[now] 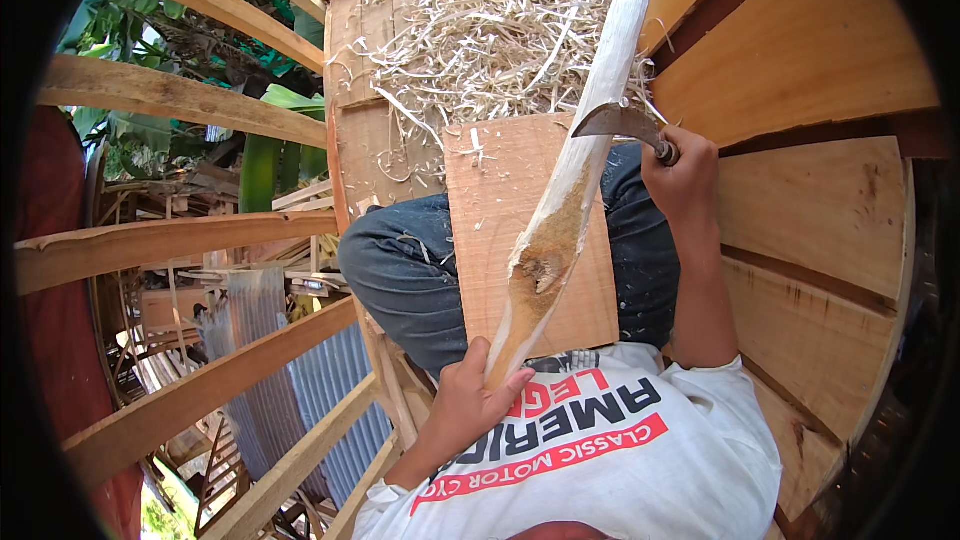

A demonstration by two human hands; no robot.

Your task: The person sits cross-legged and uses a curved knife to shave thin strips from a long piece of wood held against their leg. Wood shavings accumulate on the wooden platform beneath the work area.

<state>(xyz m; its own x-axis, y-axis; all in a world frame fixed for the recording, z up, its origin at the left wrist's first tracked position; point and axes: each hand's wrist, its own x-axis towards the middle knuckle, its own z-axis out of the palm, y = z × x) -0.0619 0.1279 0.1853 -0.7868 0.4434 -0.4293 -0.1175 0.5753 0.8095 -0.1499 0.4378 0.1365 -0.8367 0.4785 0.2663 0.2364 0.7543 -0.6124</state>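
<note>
Head view: the left hand's fingers are wrapped around the near end of a long wooden pole, the left hand (472, 392) sitting close against the shirt front. The right hand (683, 172) has its fingers curled firmly round the short handle of a curved knife (612, 121), whose dark, hooked blade lies across the pole (570, 202). Whether its edge bites into the wood cannot be told.

The pole slants from the left hand up past the upper edge of the view, pale and stripped over its far stretch, with a brown, rough patch and a knotty hollow nearer the body. Beneath it, a flat rectangular board (485, 240) rests across the lap, over dark trousers (395, 255) dotted with bits of shaving. A white printed shirt (700, 420) covers the torso.

Beyond the knees, a heap of curly pale shavings (490, 35) spreads over a plank surface (358, 140). Wooden panels (800, 40) stand on the right; spaced wooden rails (190, 105) run along the left, with green leaves (262, 170) and corrugated sheets (335, 390) beyond them.
</note>
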